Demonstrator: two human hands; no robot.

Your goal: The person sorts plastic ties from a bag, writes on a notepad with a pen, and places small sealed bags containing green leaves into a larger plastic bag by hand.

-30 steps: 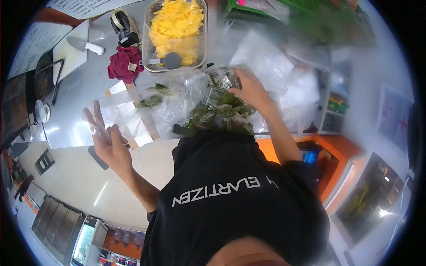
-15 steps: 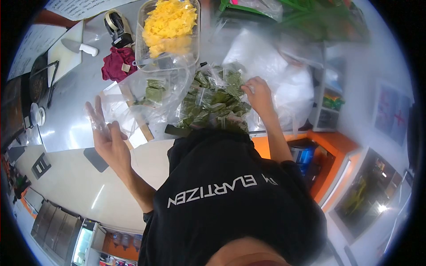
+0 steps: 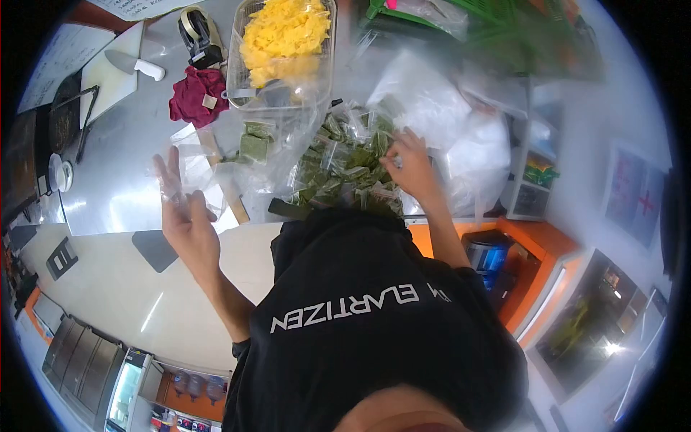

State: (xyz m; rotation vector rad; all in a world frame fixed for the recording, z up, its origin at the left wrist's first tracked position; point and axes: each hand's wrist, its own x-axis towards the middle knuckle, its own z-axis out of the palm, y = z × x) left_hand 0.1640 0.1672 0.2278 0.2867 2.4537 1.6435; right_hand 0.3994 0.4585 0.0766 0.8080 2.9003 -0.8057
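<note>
Clear plastic of a bag [image 3: 284,155] lies over two raised fingers of my left hand [image 3: 188,216], whose other fingers are curled on it. The bag stretches rightward, with small green packets [image 3: 254,144] seen in or under it. My right hand [image 3: 412,164] is at the right side of a heap of flat green packets [image 3: 345,162] near the table's front edge. Its thumb and fingertips are drawn together at the heap; what they pinch is too small to tell.
Behind the heap stands a clear tub [image 3: 331,65] of yellow pieces. Left of it are a tape dispenser [image 3: 199,39], a maroon cloth [image 3: 194,101] and a knife [image 3: 147,69] on a white board [image 3: 108,90]. White plastic bags [image 3: 425,90] and a green crate [image 3: 497,36] lie right.
My right hand has gone from the back of the heap to its right side, its fingers closing. The bag has shifted, and the green packets at it show more plainly. My left hand keeps its pose.
</note>
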